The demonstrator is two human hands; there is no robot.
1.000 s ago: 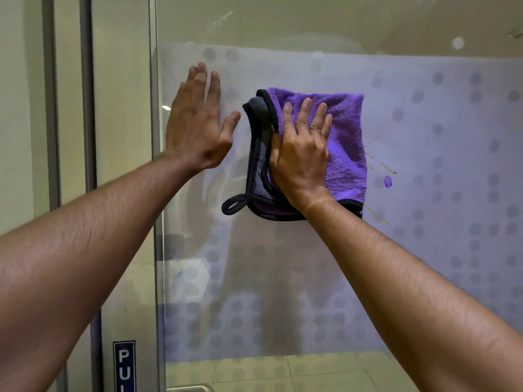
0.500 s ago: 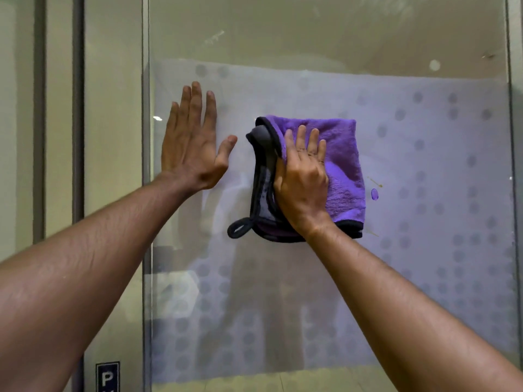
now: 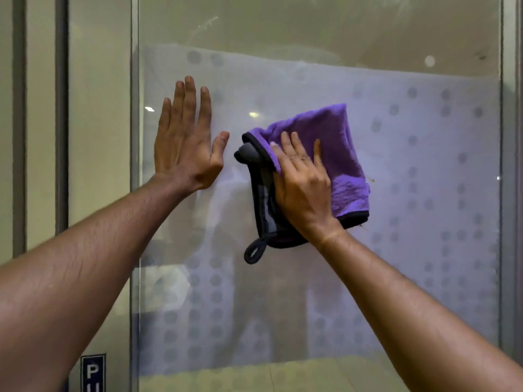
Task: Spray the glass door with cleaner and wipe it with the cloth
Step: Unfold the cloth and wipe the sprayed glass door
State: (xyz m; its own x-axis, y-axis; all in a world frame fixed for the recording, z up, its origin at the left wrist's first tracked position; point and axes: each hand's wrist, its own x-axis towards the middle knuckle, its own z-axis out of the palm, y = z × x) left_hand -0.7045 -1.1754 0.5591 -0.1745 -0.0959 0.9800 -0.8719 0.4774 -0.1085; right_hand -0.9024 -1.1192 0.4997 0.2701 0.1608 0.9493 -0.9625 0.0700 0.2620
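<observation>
The glass door fills the view, with a frosted band patterned in grey dots. My right hand presses a folded purple cloth with black edging flat against the glass near the middle. A black loop hangs from the cloth's lower left corner. My left hand lies flat on the glass to the left of the cloth, fingers spread and pointing up, holding nothing. No spray bottle is in view.
The door's left edge meets a fixed pane with vertical frame bars. A dark sign with white letters sits at the bottom left. The door's right frame runs down the right side.
My right hand has slid the cloth down and to the right over the purple spot, tilting it clockwise. My left hand has stayed flat on the glass.
</observation>
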